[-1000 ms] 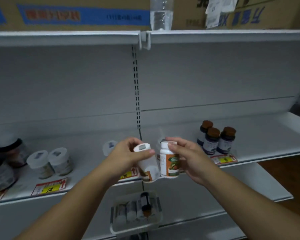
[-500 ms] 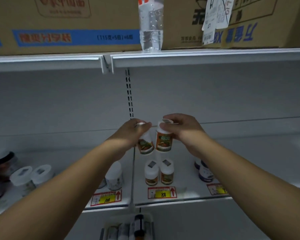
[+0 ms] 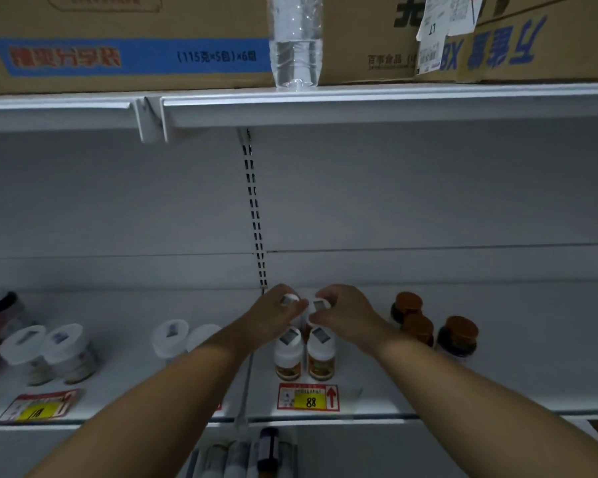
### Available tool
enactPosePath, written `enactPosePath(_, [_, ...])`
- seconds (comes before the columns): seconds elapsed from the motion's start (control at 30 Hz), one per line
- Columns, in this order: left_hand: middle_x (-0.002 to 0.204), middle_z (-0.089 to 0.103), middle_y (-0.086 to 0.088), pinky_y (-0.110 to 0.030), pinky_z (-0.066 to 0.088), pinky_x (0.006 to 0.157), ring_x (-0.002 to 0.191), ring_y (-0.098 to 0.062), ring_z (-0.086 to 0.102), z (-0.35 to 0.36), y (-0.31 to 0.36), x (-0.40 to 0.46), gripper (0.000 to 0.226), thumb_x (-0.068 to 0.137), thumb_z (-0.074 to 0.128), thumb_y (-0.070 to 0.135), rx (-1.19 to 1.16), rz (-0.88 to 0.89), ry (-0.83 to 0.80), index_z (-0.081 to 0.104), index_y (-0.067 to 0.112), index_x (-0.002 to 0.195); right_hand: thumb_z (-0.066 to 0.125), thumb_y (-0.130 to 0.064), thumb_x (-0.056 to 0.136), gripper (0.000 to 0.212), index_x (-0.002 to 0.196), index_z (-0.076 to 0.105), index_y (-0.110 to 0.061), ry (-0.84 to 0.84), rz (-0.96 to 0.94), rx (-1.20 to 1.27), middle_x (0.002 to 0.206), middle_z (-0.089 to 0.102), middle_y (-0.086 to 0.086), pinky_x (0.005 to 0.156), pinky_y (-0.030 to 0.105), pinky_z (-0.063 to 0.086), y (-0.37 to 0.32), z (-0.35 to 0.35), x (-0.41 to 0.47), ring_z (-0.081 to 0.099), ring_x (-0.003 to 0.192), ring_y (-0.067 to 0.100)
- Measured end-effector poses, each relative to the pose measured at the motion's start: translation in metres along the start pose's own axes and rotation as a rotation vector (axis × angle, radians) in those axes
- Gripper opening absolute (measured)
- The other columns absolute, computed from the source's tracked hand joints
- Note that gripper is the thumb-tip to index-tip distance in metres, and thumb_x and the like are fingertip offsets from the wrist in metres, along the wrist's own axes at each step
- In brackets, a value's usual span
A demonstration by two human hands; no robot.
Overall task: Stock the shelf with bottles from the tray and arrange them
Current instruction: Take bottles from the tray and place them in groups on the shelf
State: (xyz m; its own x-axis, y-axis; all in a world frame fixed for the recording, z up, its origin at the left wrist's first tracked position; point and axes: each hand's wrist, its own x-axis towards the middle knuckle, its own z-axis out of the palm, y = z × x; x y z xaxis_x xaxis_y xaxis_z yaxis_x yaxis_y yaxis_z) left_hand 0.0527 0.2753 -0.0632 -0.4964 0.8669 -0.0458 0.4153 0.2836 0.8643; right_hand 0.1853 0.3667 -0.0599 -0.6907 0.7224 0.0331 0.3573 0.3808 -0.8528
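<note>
This looks like the placing step: each hand carries one white-capped bottle to the shelf (image 3: 497, 367), behind the front pair (image 3: 304, 353). The left hand (image 3: 273, 319) has its fingers closed round the left bottle (image 3: 289, 300), the right hand (image 3: 342, 315) grips the right bottle (image 3: 320, 304); only the caps show between fingertips. Next, set both down upright, aligned behind the pair, then release.

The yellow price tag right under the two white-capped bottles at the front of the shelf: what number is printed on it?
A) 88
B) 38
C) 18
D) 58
A: the yellow tag on the shelf edge, just below the two front white-capped bottles, reads 88.
</note>
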Motion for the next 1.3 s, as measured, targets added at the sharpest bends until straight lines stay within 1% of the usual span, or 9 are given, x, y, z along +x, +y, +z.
enactPosePath(0.27, [0.081, 0.057, -0.002, -0.028, 0.043, 0.070, 0.072, -0.013, 0.055, 0.004, -0.007, 0.004, 0.018, 0.090, 0.057, 0.036, 0.061, -0.055, -0.149, 0.054, 0.021, 0.079, 0.070, -0.021, 0.073, 0.038, 0.110, 0.062, -0.014, -0.030, 0.052, -0.081, 0.103, 0.059, 0.001, 0.069, 0.019, 0.039, 0.014, 0.007, 0.007, 0.052, 0.089, 0.011])
enactPosePath(0.53, [0.127, 0.049, -0.005, -0.028, 0.036, 0.090, 0.106, -0.016, 0.050, -0.008, 0.018, -0.007, 0.045, 0.095, 0.041, 0.046, 0.066, -0.073, -0.150, 0.042, 0.019, 0.132, 0.043, -0.050, 0.092, 0.059, 0.140, 0.037, -0.016, -0.130, -0.093, -0.388, 0.147, 0.042, 0.006, 0.100, 0.025, 0.030, 0.005, -0.006, -0.002, 0.042, 0.130, 0.021])
enactPosePath(0.63, [0.157, 0.024, -0.004, -0.033, 0.021, 0.111, 0.142, -0.020, 0.025, -0.036, 0.025, -0.014, 0.065, 0.093, 0.036, 0.055, 0.371, 0.039, -0.067, 0.024, 0.022, 0.147, 0.035, -0.050, 0.095, 0.062, 0.147, 0.020, -0.020, -0.181, -0.201, -0.629, 0.158, 0.019, 0.006, 0.115, 0.035, 0.013, -0.009, -0.015, -0.004, 0.016, 0.144, 0.021])
enactPosePath(0.73, [0.161, 0.004, 0.001, -0.045, -0.001, 0.118, 0.148, -0.016, -0.006, -0.076, 0.026, -0.022, 0.066, 0.093, 0.029, 0.057, 0.766, 0.177, 0.026, 0.015, 0.025, 0.149, 0.031, -0.052, 0.095, 0.064, 0.149, 0.010, -0.023, -0.213, -0.343, -0.873, 0.160, 0.000, 0.005, 0.117, 0.043, 0.000, -0.037, -0.005, -0.005, -0.006, 0.146, 0.022])
enactPosePath(1.0, [0.161, 0.007, 0.001, -0.042, 0.002, 0.118, 0.148, -0.017, -0.001, -0.175, -0.004, -0.076, 0.063, 0.095, 0.028, 0.053, 0.898, 0.036, 0.162, 0.015, 0.024, 0.149, 0.031, -0.049, 0.095, 0.064, 0.148, 0.001, -0.028, -0.312, -0.598, -0.953, 0.159, -0.011, 0.001, 0.117, 0.038, -0.007, -0.114, 0.082, -0.027, -0.014, 0.145, 0.017])
enactPosePath(1.07, [0.147, 0.043, -0.010, -0.037, 0.028, 0.109, 0.138, -0.025, 0.033, -0.188, -0.017, -0.102, 0.051, 0.094, 0.040, 0.047, 0.811, 0.085, 0.244, 0.045, 0.018, 0.136, 0.040, -0.043, 0.095, 0.062, 0.148, 0.014, -0.025, -0.341, -0.661, -0.811, 0.160, 0.001, 0.001, 0.117, 0.035, 0.000, -0.126, 0.101, -0.041, -0.004, 0.146, 0.016])
enactPosePath(1.13, [0.086, 0.068, -0.014, -0.032, 0.042, 0.069, 0.093, -0.031, 0.062, -0.191, -0.032, -0.130, 0.037, 0.090, 0.043, 0.046, 0.755, 0.151, 0.354, 0.065, 0.017, 0.080, 0.053, -0.034, 0.091, 0.051, 0.137, 0.044, -0.017, -0.250, -0.831, -0.658, 0.150, 0.038, 0.008, 0.112, 0.035, 0.028, -0.129, 0.120, -0.063, 0.030, 0.140, 0.019])
enactPosePath(1.2, [0.045, 0.042, -0.005, -0.031, 0.025, 0.048, 0.059, -0.032, 0.055, -0.183, -0.050, -0.160, 0.049, 0.083, 0.040, 0.048, 0.699, 0.146, 0.361, 0.040, 0.012, 0.049, 0.063, -0.027, 0.083, 0.026, 0.104, 0.069, -0.013, -0.159, -0.983, -0.567, 0.104, 0.072, 0.012, 0.077, 0.036, 0.053, -0.124, 0.136, -0.091, 0.067, 0.097, 0.026])
enactPosePath(1.3, [0.039, 0.029, -0.005, -0.034, 0.016, 0.047, 0.049, -0.029, 0.043, -0.161, -0.091, -0.190, 0.052, 0.078, 0.041, 0.050, 0.710, 0.114, 0.200, 0.030, 0.011, 0.045, 0.059, -0.028, 0.081, 0.018, 0.069, 0.066, -0.017, -0.355, -1.008, -0.598, 0.060, 0.067, 0.005, 0.048, 0.031, 0.049, -0.091, 0.163, -0.133, 0.063, 0.057, 0.027])
